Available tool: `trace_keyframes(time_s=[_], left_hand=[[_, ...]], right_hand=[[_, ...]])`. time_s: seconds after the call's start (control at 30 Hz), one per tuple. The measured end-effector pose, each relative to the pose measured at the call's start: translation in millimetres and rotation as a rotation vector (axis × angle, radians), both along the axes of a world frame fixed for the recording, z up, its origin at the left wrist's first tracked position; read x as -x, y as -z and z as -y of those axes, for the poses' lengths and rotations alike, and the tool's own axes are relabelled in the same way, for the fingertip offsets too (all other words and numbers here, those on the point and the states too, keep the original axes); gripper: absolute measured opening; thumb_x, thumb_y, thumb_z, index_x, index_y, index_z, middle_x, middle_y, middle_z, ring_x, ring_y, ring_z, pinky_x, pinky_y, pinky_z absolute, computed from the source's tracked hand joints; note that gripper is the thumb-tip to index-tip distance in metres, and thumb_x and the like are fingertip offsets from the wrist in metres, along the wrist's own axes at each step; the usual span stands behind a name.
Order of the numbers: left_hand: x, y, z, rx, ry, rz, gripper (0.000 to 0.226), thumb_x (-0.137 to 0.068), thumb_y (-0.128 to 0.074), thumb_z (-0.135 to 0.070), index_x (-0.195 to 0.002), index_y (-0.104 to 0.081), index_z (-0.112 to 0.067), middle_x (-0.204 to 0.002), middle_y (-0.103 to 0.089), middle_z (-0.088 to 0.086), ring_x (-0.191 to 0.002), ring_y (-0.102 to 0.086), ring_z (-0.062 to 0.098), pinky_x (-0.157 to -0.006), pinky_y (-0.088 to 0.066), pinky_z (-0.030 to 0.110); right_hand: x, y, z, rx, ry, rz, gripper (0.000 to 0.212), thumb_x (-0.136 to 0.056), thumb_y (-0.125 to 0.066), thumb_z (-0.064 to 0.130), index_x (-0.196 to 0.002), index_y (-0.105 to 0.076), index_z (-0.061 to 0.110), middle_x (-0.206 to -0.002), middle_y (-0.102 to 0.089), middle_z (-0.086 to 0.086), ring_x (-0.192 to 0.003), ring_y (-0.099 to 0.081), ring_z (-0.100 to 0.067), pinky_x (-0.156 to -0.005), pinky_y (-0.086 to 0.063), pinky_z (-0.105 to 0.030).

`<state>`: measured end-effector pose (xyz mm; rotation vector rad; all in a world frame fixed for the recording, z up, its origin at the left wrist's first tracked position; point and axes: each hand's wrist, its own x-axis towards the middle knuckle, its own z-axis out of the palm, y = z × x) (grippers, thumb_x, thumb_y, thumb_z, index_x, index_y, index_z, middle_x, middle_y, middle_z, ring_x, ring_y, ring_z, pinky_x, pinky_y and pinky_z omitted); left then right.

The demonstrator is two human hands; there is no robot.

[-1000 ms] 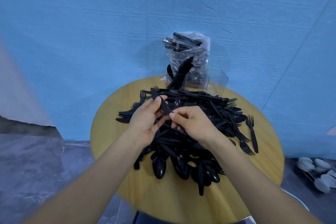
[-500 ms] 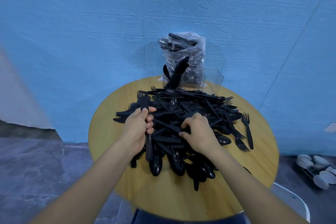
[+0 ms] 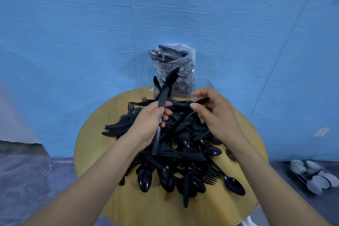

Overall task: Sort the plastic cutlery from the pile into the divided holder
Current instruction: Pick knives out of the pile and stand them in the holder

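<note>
Many black plastic pieces, knives, forks and spoons tangled together, are heaped as a pile (image 3: pixel 170 145) on the round wooden table (image 3: pixel 95 143), spread from its middle toward the near edge. At the far edge a clear divided holder (image 3: pixel 183 91) is stood, with a few black knives (image 3: pixel 168 79) already propped upright in its left compartment; the right compartment appears bare, though the clear walls make this hard to judge. One long black piece (image 3: pixel 159 124), probably a knife, is gripped in the left hand (image 3: pixel 146 124), fingers curled round its shaft, so that it is held steeply above the pile. Another thin black piece (image 3: pixel 180 104) is pinched between thumb and fingers of the right hand (image 3: pixel 216 115), just above the far part of the heap. The step in hand is judged to be picking and gathering like pieces. Next, a reach to the far holder is called for, with each piece dropped end-first into the matching compartment. Behind the holder a clear plastic bag (image 3: pixel 176 60) of more cutlery is stood against the blue wall (image 3: pixel 73 33).
</note>
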<state>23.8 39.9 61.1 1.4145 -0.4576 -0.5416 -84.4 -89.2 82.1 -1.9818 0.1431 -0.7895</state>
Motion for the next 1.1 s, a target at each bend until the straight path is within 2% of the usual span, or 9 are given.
trace_keyframes(time_s=[0.17,0.23,0.33,0.47,0.63,0.8,0.87,0.97,1.1], left_hand=[[22.7,-14.2,20.5,0.017,0.242,0.006,0.029,-0.101,-0.033,-0.009,-0.105,-0.062,-0.010,-0.087,-0.065,0.004,-0.082,-0.058,0.013,-0.075,-0.042,0.029],[24.3,-16.7,20.7,0.033,0.259,0.005,0.030,-0.101,-0.033,-0.009,-0.102,-0.063,-0.011,-0.086,-0.067,0.002,-0.081,-0.060,0.010,-0.074,-0.044,0.027],[25.9,-19.9,19.5,0.052,0.272,0.014,0.033,-0.100,-0.032,-0.007,-0.096,-0.065,-0.010,-0.080,-0.067,0.001,-0.078,-0.059,0.010,-0.073,-0.043,0.026],[29.0,-18.8,16.9,0.054,0.286,0.022,0.031,-0.098,-0.033,-0.004,-0.091,-0.063,-0.006,-0.076,-0.062,0.002,-0.072,-0.056,0.010,-0.072,-0.047,0.020],[31.9,-9.2,3.6,-0.093,0.284,0.199,0.028,-0.102,-0.032,-0.013,-0.115,-0.057,-0.014,-0.088,-0.063,0.002,-0.079,-0.060,0.010,-0.083,-0.047,0.024],[41.3,8.9,-14.1,-0.146,0.223,0.230,0.028,-0.102,-0.029,-0.009,-0.109,-0.055,-0.017,-0.072,-0.052,-0.002,-0.054,-0.049,0.004,-0.054,-0.044,0.019],[38.3,17.5,-23.9,-0.164,0.146,0.214,0.028,-0.102,-0.030,-0.009,-0.111,-0.056,-0.017,-0.071,-0.050,-0.003,-0.053,-0.044,0.004,-0.051,-0.042,0.019],[31.8,29.8,-39.7,-0.222,0.040,0.213,0.026,-0.102,-0.030,-0.010,-0.108,-0.055,-0.010,-0.072,-0.050,-0.002,-0.054,-0.042,0.005,-0.050,-0.040,0.020],[28.9,39.2,-48.7,-0.248,-0.009,0.196,0.025,-0.102,-0.030,-0.009,-0.106,-0.055,-0.006,-0.073,-0.051,-0.001,-0.055,-0.040,0.007,-0.049,-0.037,0.019]], right_hand=[[-13.7,-11.5,-4.3,-0.173,0.062,0.044,0.028,-0.081,-0.071,0.003,-0.087,-0.050,0.021,-0.073,-0.057,-0.002,-0.057,-0.052,-0.007,-0.051,-0.046,-0.019],[-14.4,-10.2,-3.9,-0.235,0.105,0.051,0.025,-0.081,-0.072,0.006,-0.089,-0.051,0.017,-0.079,-0.057,-0.007,-0.061,-0.054,-0.010,-0.048,-0.048,-0.020],[-15.1,-7.8,-7.3,-0.289,0.158,0.070,0.025,-0.081,-0.071,0.005,-0.090,-0.050,0.015,-0.085,-0.053,-0.005,-0.052,-0.051,0.001,-0.044,-0.044,-0.014],[-17.7,-4.8,-14.3,-0.335,0.132,0.046,0.030,-0.084,-0.067,0.003,-0.098,-0.049,0.022,-0.089,-0.054,-0.011,-0.053,-0.053,-0.008,-0.042,-0.047,-0.023],[-17.2,0.4,-17.7,-0.379,0.148,0.092,0.019,-0.086,-0.063,-0.001,-0.087,-0.054,0.015,-0.071,-0.056,-0.004,-0.047,-0.049,-0.003,-0.046,-0.043,-0.016],[-15.2,23.7,-21.8,-0.413,0.079,0.039,0.024,-0.086,-0.064,0.002,-0.103,-0.056,0.016,-0.078,-0.060,-0.003,-0.058,-0.056,-0.005,-0.055,-0.046,-0.016],[-5.6,37.4,-18.6,-0.312,0.056,-0.095,0.030,-0.087,-0.065,0.009,-0.113,-0.054,0.016,-0.081,-0.062,-0.002,-0.065,-0.058,-0.006,-0.062,-0.048,-0.016],[12.7,58.4,-13.0,0.047,0.110,-0.405,0.024,-0.085,-0.069,0.019,-0.107,-0.060,0.020,-0.089,-0.061,0.005,-0.079,-0.055,-0.008,-0.069,-0.043,-0.015],[23.0,73.1,-13.5,0.306,0.100,-0.635,0.033,-0.086,-0.067,0.030,-0.117,-0.061,0.019,-0.110,-0.055,0.004,-0.100,-0.048,-0.011,-0.078,-0.037,-0.019]])
